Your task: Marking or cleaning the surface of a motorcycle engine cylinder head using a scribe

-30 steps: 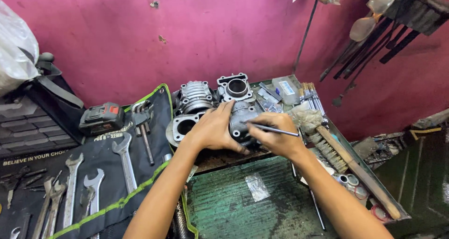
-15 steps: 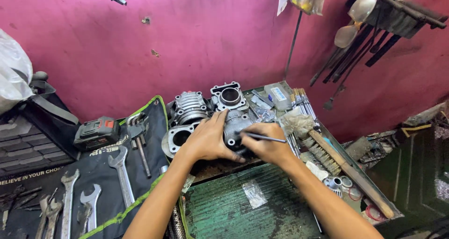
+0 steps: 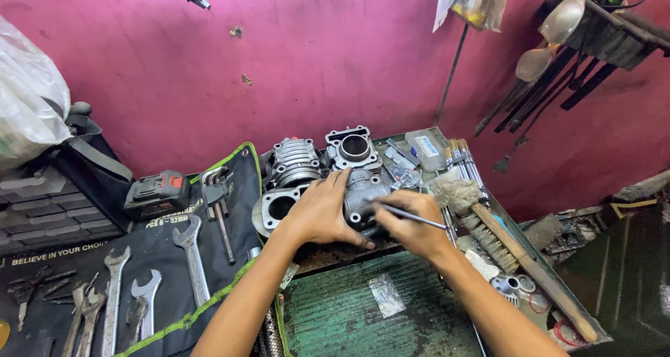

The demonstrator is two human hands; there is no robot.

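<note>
My left hand [image 3: 319, 212] lies over a grey metal engine part [image 3: 366, 193] and steadies it on the tray. My right hand [image 3: 412, 224] pinches a thin metal tool [image 3: 412, 216] whose tip points at the part's side. Just beyond stand a finned cylinder [image 3: 294, 163] and a square-topped cylinder block [image 3: 354, 147]. A round-holed casting [image 3: 276, 207] lies left of my left hand.
A dark tool roll [image 3: 153, 252] on the left holds several spanners [image 3: 192, 256] and a cordless tool battery [image 3: 159, 195]. Brushes [image 3: 488, 235] and small parts fill the tray's right side. A green ribbed mat [image 3: 363, 308] lies in front. A pink wall stands behind.
The view has shifted slightly; both hands stay on the grey engine part, with the thin tool still held at its side.
</note>
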